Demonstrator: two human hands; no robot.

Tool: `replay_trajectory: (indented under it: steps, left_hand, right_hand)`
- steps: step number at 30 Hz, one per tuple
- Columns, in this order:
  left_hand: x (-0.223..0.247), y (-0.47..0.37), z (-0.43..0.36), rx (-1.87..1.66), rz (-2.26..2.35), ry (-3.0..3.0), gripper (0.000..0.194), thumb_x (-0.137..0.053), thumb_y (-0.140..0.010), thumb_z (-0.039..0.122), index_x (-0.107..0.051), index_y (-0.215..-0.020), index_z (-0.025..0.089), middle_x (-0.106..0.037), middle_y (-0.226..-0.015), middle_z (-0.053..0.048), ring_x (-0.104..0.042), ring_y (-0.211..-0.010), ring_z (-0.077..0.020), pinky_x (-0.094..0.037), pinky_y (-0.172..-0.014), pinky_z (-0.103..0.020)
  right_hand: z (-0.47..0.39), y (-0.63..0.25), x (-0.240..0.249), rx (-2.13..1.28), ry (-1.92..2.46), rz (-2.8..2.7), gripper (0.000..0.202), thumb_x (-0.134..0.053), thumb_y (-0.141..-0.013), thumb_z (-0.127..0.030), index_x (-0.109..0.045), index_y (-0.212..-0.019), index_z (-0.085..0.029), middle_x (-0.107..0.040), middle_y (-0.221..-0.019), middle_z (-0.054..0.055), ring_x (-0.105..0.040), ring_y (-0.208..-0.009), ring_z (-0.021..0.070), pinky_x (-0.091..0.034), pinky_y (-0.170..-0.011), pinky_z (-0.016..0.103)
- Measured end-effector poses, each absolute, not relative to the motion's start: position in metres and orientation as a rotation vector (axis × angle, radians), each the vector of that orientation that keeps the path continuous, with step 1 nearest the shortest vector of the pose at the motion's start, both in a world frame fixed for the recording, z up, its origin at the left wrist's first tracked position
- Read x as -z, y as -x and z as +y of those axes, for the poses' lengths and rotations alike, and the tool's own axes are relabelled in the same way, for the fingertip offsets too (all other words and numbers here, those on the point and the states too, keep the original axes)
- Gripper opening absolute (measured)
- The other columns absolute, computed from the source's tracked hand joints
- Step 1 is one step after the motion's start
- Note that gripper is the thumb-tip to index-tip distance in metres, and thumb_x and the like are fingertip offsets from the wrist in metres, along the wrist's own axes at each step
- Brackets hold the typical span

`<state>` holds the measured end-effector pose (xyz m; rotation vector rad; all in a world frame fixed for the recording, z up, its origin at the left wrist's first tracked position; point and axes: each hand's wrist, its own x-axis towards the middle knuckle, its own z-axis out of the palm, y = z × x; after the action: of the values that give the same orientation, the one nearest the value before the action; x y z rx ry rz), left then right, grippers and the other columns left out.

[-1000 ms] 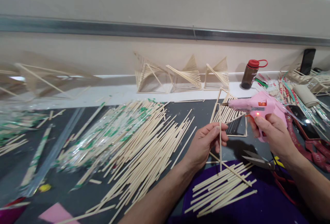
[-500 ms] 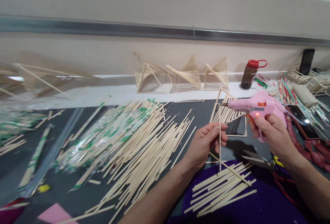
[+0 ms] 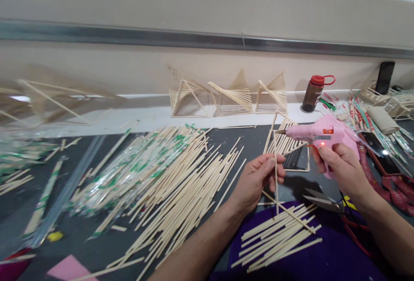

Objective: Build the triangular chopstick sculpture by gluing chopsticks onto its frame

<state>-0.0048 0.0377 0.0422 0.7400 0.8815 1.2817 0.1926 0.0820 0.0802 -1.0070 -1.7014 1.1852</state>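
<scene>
Between thumb and fingers, my left hand [image 3: 260, 177] pinches a thin wooden stick [image 3: 276, 186] held upright. My right hand [image 3: 341, 164] grips a pink glue gun [image 3: 328, 132] with a lit red light. The metal nozzle points left, at the upper end of the stick; whether it touches is too small to tell. Behind both hands a stick frame [image 3: 304, 169] with slanted rows of sticks lies on the dark table. Below my left hand, loose sticks [image 3: 274, 240] rest on a purple surface [image 3: 330, 255].
Scissors [image 3: 326, 201] lie below my right hand. Long sticks [image 3: 190, 194] and plastic-wrapped sticks [image 3: 129, 168] spread to the left. Twisted stick models [image 3: 234, 95] and a red-capped bottle [image 3: 313, 93] stand along the wall. A phone [image 3: 381, 153] lies at right.
</scene>
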Motion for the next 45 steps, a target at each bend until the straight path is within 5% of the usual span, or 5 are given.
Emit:
replay_trajectory:
  steps: [45]
  left_hand:
    - [-0.0401,0.0057,0.0389,-1.282,0.849,-0.740,0.029,-0.074,-0.075,0.042,-0.070,-0.085,0.014,-0.066,-0.061,0.000,-0.058,-0.049,-0.0077,-0.039,-0.038,-0.015]
  right_hand:
    - [0.0806,-0.1959,-0.0757,-1.135,1.067,-1.709,0.047,-0.050,-0.092,-0.044,-0.049,-0.054,-0.017,-0.046,-0.053,-0.002,-0.042,-0.050,0.0092,-0.030,-0.050,0.025]
